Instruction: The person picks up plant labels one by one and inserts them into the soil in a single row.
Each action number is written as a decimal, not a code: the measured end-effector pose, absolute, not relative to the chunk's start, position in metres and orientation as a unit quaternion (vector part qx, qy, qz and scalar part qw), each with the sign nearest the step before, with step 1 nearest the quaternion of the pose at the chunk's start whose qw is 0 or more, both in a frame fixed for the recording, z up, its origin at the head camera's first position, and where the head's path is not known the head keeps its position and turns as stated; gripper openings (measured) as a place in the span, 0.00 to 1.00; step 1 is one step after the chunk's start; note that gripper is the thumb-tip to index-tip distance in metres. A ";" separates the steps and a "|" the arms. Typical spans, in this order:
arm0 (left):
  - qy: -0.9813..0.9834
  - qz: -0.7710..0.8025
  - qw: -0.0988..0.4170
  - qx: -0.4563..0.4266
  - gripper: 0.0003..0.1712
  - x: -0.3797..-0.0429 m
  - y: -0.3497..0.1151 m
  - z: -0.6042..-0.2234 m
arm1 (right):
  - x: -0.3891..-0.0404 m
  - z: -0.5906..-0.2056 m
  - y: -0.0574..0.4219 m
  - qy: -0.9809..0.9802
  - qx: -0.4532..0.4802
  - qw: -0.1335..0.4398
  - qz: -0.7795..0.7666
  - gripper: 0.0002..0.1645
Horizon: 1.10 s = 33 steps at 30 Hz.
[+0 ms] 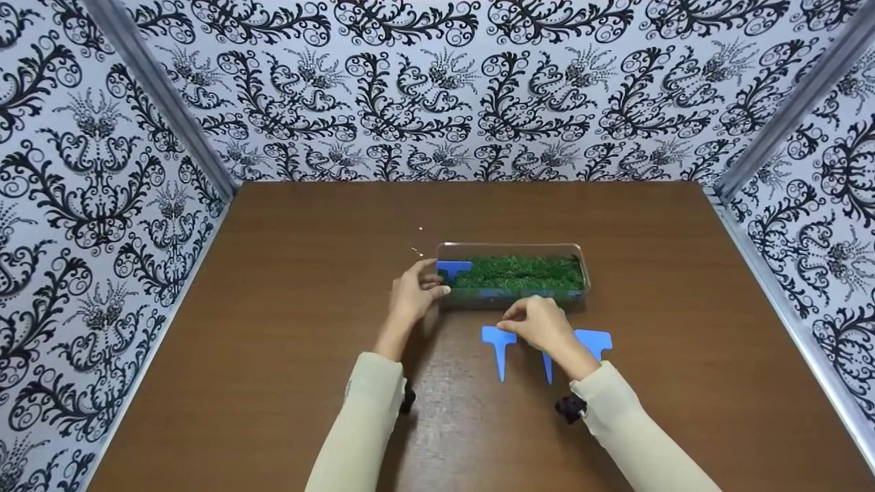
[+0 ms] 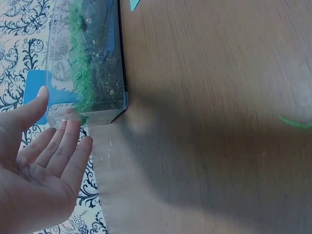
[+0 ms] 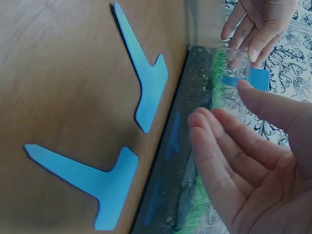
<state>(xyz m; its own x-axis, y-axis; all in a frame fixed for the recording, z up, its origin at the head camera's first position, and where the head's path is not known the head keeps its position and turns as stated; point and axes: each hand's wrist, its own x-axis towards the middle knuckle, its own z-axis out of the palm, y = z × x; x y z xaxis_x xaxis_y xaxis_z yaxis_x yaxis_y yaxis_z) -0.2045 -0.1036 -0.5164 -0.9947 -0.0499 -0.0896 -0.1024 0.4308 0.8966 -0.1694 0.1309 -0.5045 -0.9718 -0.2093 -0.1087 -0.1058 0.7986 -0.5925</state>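
Observation:
A clear plastic container [image 1: 589, 290] holds dark soil and green artificial-looking grass [image 1: 526, 272]. One blue T-shaped plant label [image 1: 454, 266] stands in its left end. My left hand [image 1: 412, 290] is at that end, fingers against the end wall and thumb by the near corner. In front of the container, a blue plant label [image 1: 500, 342] lies flat on the table. Another label [image 1: 548, 370] and one farther right [image 1: 598, 339] are partly covered by my right hand [image 1: 543, 324]. The right wrist view shows that hand's thumb apart from its fingers, with nothing between them.
A brown wooden table [image 1: 307, 287] lies beneath everything. Panels with black floral patterning [image 1: 424, 89] enclose it at the back and sides, joined by metal posts [image 1: 164, 96]. Small pale specks [image 1: 418, 252] lie left of the container. A thin green curved strip [image 2: 295, 123] shows in the left wrist view.

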 end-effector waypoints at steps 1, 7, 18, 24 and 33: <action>0.844 0.533 0.024 -0.046 0.34 -0.204 -0.104 -0.516 | -0.169 -0.506 0.130 0.945 -0.077 0.093 -0.305 0.08; 0.844 0.534 0.019 -0.046 0.34 -0.203 -0.105 -0.515 | -0.170 -0.509 0.130 0.942 -0.056 0.137 -0.301 0.07; 0.847 0.529 0.022 -0.048 0.34 -0.206 -0.103 -0.515 | -0.167 -0.515 0.125 0.951 -0.035 0.181 -0.249 0.18; 0.849 0.527 0.020 -0.046 0.34 -0.206 -0.102 -0.517 | -0.162 -0.523 0.116 0.974 -0.036 0.136 -0.175 0.24; 0.856 0.515 0.020 -0.050 0.34 -0.205 -0.101 -0.514 | -0.153 -0.535 0.102 0.994 -0.076 0.010 -0.082 0.17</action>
<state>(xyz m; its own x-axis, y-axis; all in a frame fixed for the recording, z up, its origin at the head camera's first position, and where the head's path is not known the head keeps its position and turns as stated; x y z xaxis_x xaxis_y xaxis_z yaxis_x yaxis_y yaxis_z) -0.2050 -0.1005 -0.5137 -0.9941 -0.0657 -0.0859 -0.1067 0.4654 0.8786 -0.1528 0.1016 -0.5350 -0.9883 -0.1525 -0.0075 -0.1492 0.9749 -0.1653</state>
